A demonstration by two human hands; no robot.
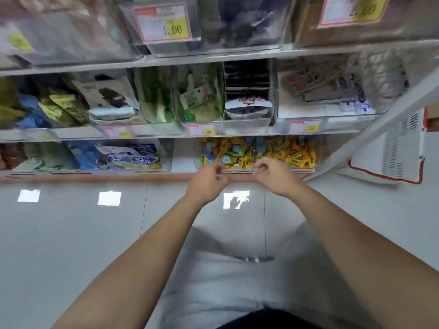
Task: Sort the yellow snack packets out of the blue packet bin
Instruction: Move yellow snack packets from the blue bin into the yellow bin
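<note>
On the bottom shelf a clear bin holds blue-green packets mixed with yellow snack packets. Right beside it a second bin is filled with yellow packets. My left hand hovers in front of the mixed bin, fingers loosely curled, nothing visible in it. My right hand hangs just before the gap between the two bins, fingers also curled and empty as far as I can see. Both hands are short of the packets and touch nothing.
Shelves above carry green, black and white snack bags in clear trays with price tags. A blue-and-white bag lies at the lower left. A white basket with a red rim stands on the tiled floor at right.
</note>
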